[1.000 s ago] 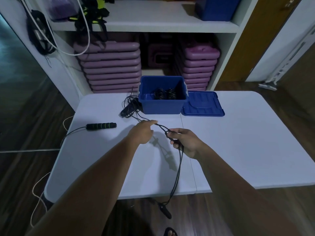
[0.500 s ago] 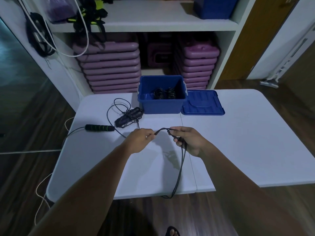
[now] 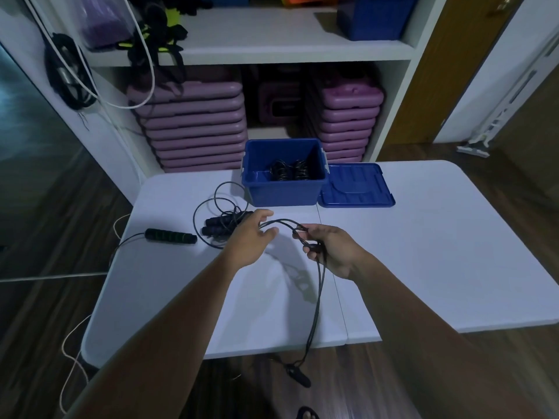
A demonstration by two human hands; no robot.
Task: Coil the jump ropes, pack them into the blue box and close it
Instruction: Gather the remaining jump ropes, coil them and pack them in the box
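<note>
nearest the camera, a black handle (image 3: 298,377) hangs below the table edge (image 3: 272,347) on strands of the black jump rope (image 3: 317,300). the strands rise to the right hand (image 3: 331,251), whose fingers are clamped around several gathered loops. the left hand (image 3: 252,237) is just beside it, fingers loosely curled with the arc of rope passing between them; a firm pinch cannot be confirmed.

beyond the left hand, a second rope (image 3: 222,220) lies in a loose tangle with its two dark handles, near the box. a green-and-black handle (image 3: 171,236) lies further left, its cord running off the table.

at the far edge, the blue box (image 3: 284,184) stands open with coiled ropes (image 3: 289,170) inside. its lid (image 3: 357,186) lies flat, touching its right side.

risk: the hanging handle's weight can drag loops out of the right hand. the held rope can also snag the tangle.
</note>
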